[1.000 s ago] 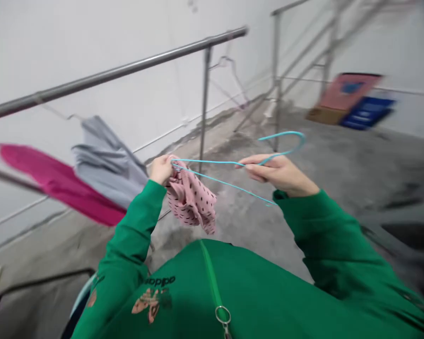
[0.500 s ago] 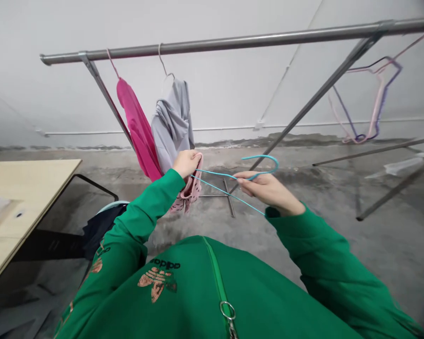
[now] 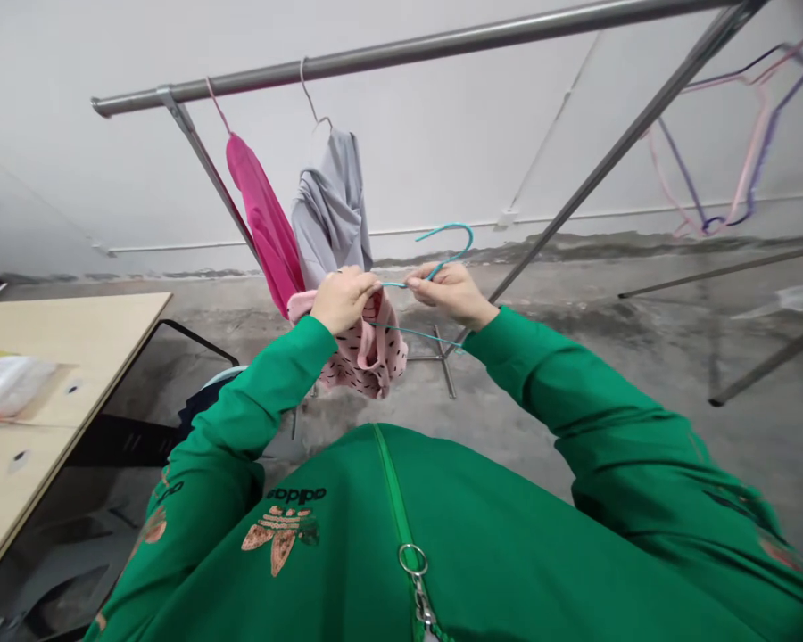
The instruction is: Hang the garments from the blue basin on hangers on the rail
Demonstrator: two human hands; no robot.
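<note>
My right hand pinches a light-blue clothes hanger by the neck, just below its hook. One end of the hanger runs into a pink garment with small dark marks; the exact kind of garment is hard to tell in its folds. My left hand is closed on the top of this garment, over the hanger's upper arm. The hanger's lower bar shows between the cloth and my right sleeve. Its far end inside the garment is hidden.
A metal clothes rack rail crosses above, bearing a magenta garment and a grey garment on hangers. Pink and purple hangers hang at the right. A wooden table with a plastic package stands at the left.
My right hand has moved left and up with the hanger, closer to my left hand. More of the hanger is inside the pink garment, which now hangs more spread out.
</note>
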